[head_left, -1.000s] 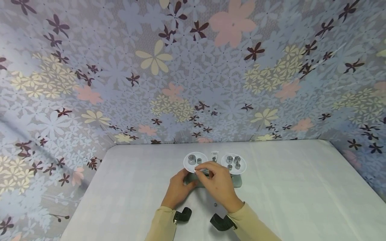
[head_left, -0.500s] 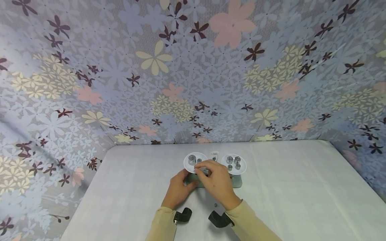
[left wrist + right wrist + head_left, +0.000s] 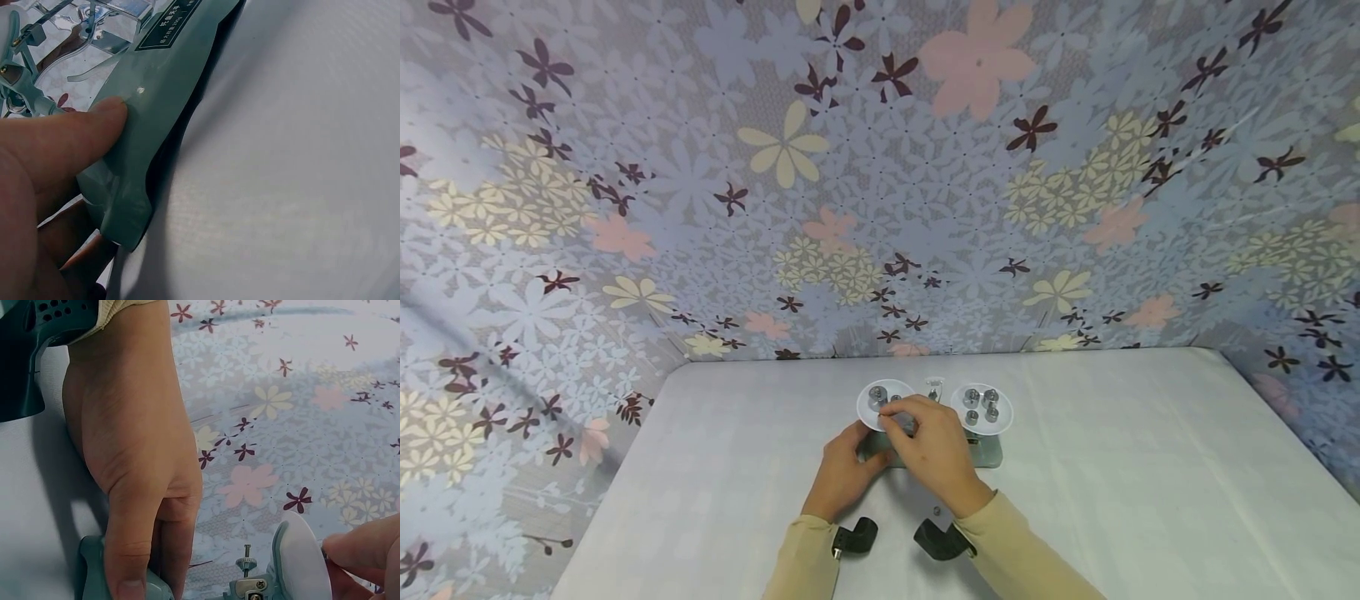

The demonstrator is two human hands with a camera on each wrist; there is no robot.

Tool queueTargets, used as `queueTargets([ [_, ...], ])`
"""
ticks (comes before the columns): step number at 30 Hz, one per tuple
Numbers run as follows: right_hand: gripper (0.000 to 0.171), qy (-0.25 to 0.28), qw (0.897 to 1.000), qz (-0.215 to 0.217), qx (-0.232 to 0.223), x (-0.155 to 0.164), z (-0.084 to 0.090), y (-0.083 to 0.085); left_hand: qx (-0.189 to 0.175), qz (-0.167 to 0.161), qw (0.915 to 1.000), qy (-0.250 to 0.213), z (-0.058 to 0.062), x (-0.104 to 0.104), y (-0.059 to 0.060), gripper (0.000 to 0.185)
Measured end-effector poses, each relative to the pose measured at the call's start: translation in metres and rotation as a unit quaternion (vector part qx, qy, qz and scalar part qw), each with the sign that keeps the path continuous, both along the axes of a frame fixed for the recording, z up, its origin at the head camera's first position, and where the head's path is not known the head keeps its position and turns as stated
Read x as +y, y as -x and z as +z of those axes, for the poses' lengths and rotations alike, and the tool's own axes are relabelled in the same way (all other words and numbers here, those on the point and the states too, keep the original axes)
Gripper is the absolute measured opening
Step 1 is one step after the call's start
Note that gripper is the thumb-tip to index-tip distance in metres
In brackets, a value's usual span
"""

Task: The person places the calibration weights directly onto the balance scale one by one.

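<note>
A small balance with a grey-green base (image 3: 991,451) stands near the table's back edge. Its left pan (image 3: 867,406) holds metal weights, and its right pan (image 3: 981,408) holds several. My left hand (image 3: 842,471) grips the base's left end, the thumb (image 3: 69,134) pressing its top (image 3: 156,112). My right hand (image 3: 928,446) reaches over the left pan. Its fingertips (image 3: 362,550) pinch together at the white pan's rim (image 3: 300,562), seemingly on a small weight that they mostly hide.
One tiny weight (image 3: 936,509) lies loose on the white tablecloth (image 3: 1112,467) between my wrists. Flowered fabric (image 3: 880,167) walls in the back and both sides. The balance's adjusting screw (image 3: 247,557) stands beside the left pan.
My right hand has moved forward and up, from the pan's near rim to over the left pan. The left hand and the balance base have stayed still.
</note>
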State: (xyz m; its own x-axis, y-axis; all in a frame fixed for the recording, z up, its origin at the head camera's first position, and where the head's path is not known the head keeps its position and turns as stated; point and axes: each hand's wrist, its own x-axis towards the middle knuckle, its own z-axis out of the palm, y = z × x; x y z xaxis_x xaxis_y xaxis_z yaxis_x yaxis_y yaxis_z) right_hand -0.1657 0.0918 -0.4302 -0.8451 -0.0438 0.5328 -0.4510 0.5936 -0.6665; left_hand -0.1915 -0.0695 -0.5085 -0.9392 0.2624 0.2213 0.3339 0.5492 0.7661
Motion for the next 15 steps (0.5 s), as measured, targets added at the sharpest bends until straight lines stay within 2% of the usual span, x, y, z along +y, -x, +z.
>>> queueTargets([
  [15, 0.007, -0.020, 1.000, -0.009, 0.002, -0.0031, 0.0016, 0.0032, -0.004, 0.001, 1.0000, 0.004, 0.0005, 0.0004, 0.0001, 0.054],
])
